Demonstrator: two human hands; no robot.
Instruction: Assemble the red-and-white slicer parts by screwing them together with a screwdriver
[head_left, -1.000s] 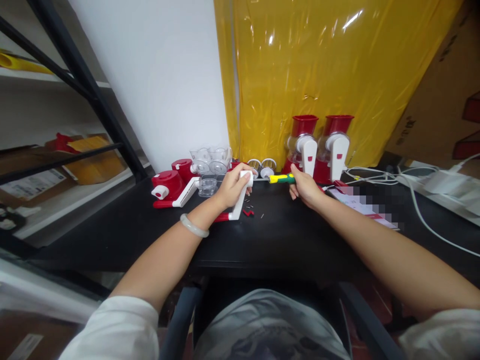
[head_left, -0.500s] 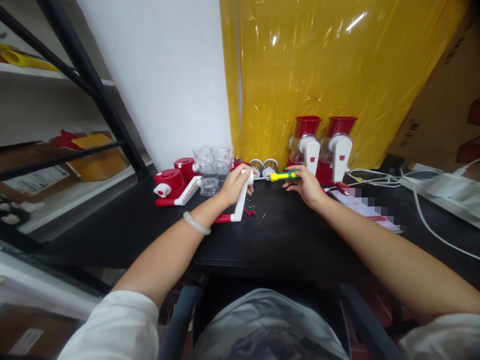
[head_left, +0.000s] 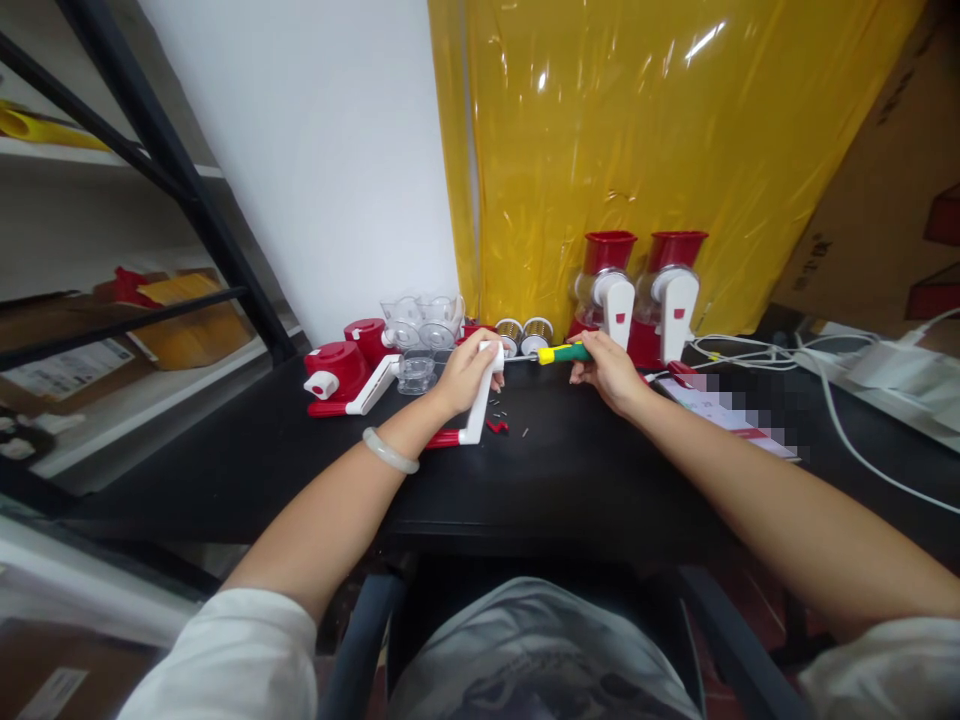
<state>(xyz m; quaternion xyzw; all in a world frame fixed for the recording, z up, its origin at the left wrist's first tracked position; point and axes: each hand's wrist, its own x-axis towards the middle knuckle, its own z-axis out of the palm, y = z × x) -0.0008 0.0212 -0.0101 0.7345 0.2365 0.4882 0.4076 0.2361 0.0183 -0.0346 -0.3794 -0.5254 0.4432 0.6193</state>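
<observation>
My left hand is closed around the hub end of a white crank handle, whose red grip points left just above the table. In my right hand is a screwdriver with a yellow and green handle. Its shaft runs left, level, to the white hub, though the contact at the tip is too small to make out. Below the hands lie several small screws and a little red plastic piece on the black table.
Two red-and-white rotary graters stand at the back right. Metal grater drums, clear plastic hoppers and red bases line the back left. A phone or tablet and white cables lie at right.
My right fingers have shifted their hold on the screwdriver handle and now cover more of its end. My left hand keeps the crank handle in nearly the same place. The view has shifted slightly.
</observation>
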